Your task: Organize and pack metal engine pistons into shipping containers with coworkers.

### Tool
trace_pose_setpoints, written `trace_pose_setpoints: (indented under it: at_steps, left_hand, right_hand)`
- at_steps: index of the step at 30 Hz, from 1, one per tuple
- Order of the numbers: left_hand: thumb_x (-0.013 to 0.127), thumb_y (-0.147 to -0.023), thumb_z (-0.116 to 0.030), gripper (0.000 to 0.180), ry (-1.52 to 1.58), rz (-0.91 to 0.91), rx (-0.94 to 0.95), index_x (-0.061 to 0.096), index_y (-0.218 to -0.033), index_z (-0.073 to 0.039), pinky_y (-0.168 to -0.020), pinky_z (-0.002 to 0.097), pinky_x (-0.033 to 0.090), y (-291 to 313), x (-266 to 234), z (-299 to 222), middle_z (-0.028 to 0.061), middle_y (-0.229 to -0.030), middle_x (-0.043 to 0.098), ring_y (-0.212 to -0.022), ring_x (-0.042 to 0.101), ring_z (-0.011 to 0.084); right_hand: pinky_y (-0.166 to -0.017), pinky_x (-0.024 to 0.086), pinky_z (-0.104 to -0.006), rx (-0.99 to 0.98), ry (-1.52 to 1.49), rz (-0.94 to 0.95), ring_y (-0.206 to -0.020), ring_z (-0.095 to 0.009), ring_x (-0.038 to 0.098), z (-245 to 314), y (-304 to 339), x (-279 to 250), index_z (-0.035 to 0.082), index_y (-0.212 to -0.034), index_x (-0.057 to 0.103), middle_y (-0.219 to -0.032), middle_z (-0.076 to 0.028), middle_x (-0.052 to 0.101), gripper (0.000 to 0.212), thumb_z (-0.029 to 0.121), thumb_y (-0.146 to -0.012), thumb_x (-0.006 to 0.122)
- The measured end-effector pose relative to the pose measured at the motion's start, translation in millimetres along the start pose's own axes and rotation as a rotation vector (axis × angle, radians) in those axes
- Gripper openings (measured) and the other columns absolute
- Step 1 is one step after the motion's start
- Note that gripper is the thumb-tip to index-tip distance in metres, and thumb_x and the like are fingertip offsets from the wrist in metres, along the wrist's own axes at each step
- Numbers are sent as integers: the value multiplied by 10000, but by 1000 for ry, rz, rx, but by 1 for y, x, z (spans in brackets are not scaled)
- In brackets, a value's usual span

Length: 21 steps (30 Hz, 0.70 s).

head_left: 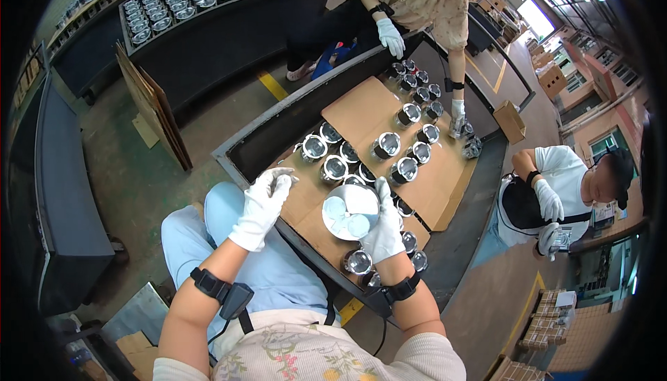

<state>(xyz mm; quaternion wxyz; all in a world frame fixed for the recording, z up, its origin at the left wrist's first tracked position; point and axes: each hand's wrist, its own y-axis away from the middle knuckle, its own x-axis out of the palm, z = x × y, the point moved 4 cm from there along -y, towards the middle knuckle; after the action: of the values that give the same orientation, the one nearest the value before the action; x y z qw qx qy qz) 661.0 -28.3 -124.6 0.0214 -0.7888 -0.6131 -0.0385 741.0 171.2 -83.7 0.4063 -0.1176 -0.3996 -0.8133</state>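
Note:
My right hand (384,232), in a white glove, grips the edge of a round, shiny silver-white dish (363,198). Pale blue round pieces (336,209) lie on it; I cannot make out what they are. To its left, my gloved left hand (261,209) is raised over the near edge of the cart, fingers apart, and nothing shows in it. Just beyond both hands stand clear glass jars (335,168) with shiny metal-rimmed tops, set on brown cardboard (358,110) in the dark cart. Another jar (358,261) stands beside my right wrist.
A dark metal rim (240,146) borders the cart. Across it, a co-worker's gloved hand (458,117) reaches to jars at the far right; another person (549,197) stands right, holding something. A second cart (208,37) carries many jars. Cardboard sheets (154,106) lean against it.

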Motion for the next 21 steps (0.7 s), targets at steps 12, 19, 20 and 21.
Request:
trace_pose_setpoints:
  at_steps: [12, 19, 20, 21]
  left_hand:
    - [538, -930, -217, 398, 342, 228, -35, 453, -1247, 8, -899, 298, 456, 70, -10, -50, 122, -1178, 564, -1077, 542, 167]
    - [834, -627, -230, 1037, -95, 465, 401, 209, -1416, 20, -1062, 348, 306, 89, -12, -82, 159, -1387, 380, -1275, 396, 240]
    - [831, -633, -217, 1037, -13, 492, 356, 198, -1423, 9, -1058, 350, 311, 89, -13, -84, 164, -1379, 390, -1261, 411, 239]
    - [831, -633, -217, 1037, -16, 495, 354, 198, -1423, 9, -1058, 350, 311, 89, -14, -87, 164, -1379, 390, -1261, 411, 239]
  right_hand:
    - [-674, 533, -340, 146, 48, 306, -807, -184, 617, -16, 32, 60, 131, -1064, 556, -924, -52, 617, 337, 429, -906, 546]
    - [-612, 384, -264, -490, 860, 717, -661, -115, 458, 8, 81, 90, 10, -824, 543, -718, -26, 512, 398, 326, -976, 356]
    - [-619, 385, -265, -529, 836, 787, -677, -122, 454, 7, 85, 93, 3, -828, 539, -733, -31, 498, 385, 314, -970, 361]
    - [-619, 385, -265, -529, 832, 784, -677, -122, 454, 7, 84, 95, 3, -828, 539, -733, -31, 498, 385, 314, -970, 361]
